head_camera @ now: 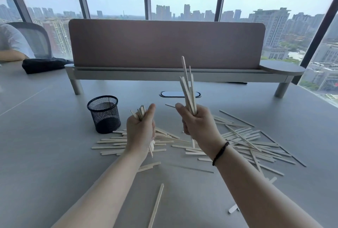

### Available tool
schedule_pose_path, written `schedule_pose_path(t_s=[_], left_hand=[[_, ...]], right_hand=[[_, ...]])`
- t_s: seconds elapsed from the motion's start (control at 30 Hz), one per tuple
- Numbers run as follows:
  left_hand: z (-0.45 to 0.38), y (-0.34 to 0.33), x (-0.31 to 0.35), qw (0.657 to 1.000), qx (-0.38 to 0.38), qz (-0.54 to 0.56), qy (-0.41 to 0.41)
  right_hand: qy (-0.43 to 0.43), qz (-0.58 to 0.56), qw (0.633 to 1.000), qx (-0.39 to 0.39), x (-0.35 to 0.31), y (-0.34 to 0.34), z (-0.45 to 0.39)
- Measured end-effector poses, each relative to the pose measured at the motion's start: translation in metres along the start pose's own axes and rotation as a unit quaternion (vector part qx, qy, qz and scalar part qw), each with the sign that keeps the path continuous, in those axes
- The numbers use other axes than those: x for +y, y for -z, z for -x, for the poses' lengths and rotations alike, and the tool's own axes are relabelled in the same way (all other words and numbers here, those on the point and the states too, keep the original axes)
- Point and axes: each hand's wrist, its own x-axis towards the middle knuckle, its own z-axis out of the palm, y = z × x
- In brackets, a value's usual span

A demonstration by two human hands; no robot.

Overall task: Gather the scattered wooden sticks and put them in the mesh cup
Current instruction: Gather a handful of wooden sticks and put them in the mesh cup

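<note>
Pale, flat wooden sticks (243, 141) with rounded ends lie scattered across the smooth grey table (54, 154), just beside an upright black wire-mesh cup (104, 114). The left hand (140, 130) curls around a short bundle of sticks (140, 111); the right hand (196, 121) grips a longer, fanned bundle (188, 88) pointing upward; no writing is legible

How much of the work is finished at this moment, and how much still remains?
Done: nothing shows in the mesh cup; no stick rises above its rim. In hand: the left hand grips a short bundle and the right hand grips a longer bundle, both held above the table. Left: many scattered sticks lie on the table, so most of the job remains.
</note>
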Motion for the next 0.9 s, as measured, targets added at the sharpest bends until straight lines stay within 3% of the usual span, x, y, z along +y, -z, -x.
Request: schedule_pose_path(t_s=[0.17,0.53,0.9], left_hand=[[0.004,-0.003,-0.003,0.999,-0.015,-0.034,-0.008],[0.008,-0.004,-0.016,0.989,-0.066,-0.112,-0.071],[0.002,0.001,-0.008,0.995,-0.036,-0.052,-0.083]], right_hand=[[-0.052,-0.105,0.992,0.046,0.000,0.000,0.003],[-0.024,-0.026,0.999,0.039,0.028,-0.004,0.018],[0.028,-0.053,0.998,0.020,0.009,-0.010,0.026]])
